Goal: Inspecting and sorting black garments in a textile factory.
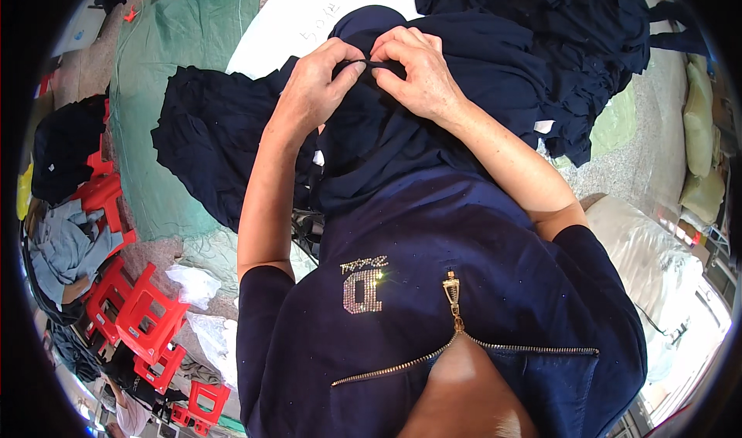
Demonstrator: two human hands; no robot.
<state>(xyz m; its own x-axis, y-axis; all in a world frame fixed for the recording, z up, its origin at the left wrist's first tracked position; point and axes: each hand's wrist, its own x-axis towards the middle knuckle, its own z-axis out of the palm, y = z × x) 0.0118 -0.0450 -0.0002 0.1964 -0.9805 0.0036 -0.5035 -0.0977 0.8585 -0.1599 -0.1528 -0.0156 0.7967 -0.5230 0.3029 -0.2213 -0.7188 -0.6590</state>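
Observation:
A dark navy garment point(386, 140) lies bunched across my lap and over the surface ahead of me. My left hand point(315, 82) pinches a narrow fold of its cloth between thumb and forefinger. Close beside it, my right hand point(417, 71) pinches the same fold, fingers curled. The fingertips almost meet, with a short stretch of the fold between them. A small white label point(544, 126) shows on the navy cloth to the right. More dark cloth point(209, 129) spreads to the left of my left forearm.
Further navy garments point(533, 5) are heaped at the far right, on a white sheet point(290, 20). Green sheeting point(182, 90) covers the floor at left. Red plastic stools point(147, 314) stand at the lower left, near white plastic bags point(193, 283). A large clear-wrapped bundle point(641, 260) sits at right.

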